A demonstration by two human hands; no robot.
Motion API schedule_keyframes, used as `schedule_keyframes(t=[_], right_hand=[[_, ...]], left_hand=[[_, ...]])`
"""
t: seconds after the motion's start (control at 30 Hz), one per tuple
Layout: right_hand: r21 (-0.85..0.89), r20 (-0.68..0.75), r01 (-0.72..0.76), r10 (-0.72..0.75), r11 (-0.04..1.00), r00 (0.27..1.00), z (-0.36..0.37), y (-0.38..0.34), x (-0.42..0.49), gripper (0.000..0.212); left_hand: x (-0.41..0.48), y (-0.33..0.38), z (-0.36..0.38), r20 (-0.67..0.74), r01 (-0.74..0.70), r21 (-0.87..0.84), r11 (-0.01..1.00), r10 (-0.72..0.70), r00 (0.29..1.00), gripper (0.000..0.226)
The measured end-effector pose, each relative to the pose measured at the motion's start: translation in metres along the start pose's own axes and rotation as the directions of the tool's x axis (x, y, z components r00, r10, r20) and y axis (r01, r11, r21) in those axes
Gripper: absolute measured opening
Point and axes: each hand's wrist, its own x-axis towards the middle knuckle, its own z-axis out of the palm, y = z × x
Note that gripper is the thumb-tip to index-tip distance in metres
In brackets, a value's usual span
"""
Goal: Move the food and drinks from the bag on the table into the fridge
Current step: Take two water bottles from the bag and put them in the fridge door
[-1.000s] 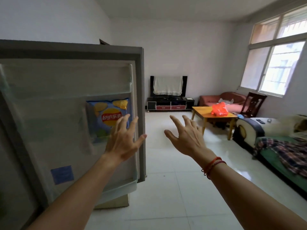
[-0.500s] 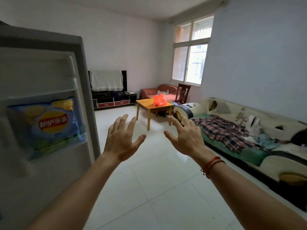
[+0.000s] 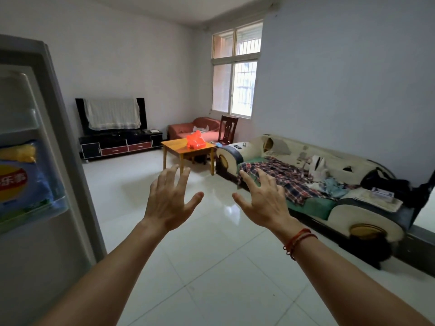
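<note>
The open fridge door [image 3: 58,142] fills the left edge, with a blue bag of crisps [image 3: 22,177] standing in its door shelf. Far across the room an orange plastic bag [image 3: 195,140] sits on a small wooden table [image 3: 175,147]. My left hand [image 3: 168,200] and my right hand [image 3: 263,200] are both held out in front of me over the floor, fingers spread, holding nothing. Neither hand touches the door.
A long sofa [image 3: 329,208] strewn with clothes runs along the right wall. A TV stand [image 3: 120,144] with a covered screen stands at the far wall, a red sofa [image 3: 188,128] and a dark chair [image 3: 227,129] behind the table. White tiled floor [image 3: 211,267] lies between.
My view has swung right, away from the fridge door, so the door has slid to the left edge and the sofa has come into view. Both hands stay open and empty.
</note>
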Motion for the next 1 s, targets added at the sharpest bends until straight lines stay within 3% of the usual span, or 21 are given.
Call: schedule_keyframes(t=[0.67, 1.0], right_hand=[[0.020, 0.038, 0.034, -0.035, 0.999, 0.999, 0.038, 0.081, 0.058, 0.069], [0.012, 0.139, 0.051, -0.052, 0.999, 0.989, 0.110, 0.096, 0.137, 0.068]], left_hand=[[0.047, 0.045, 0.077, 0.066, 0.037, 0.063, 0.997, -0.041, 0.997, 0.079], [0.100, 0.003, 0.157, 0.141, 0.045, 0.071, 0.996, -0.054, 0.989, 0.081]])
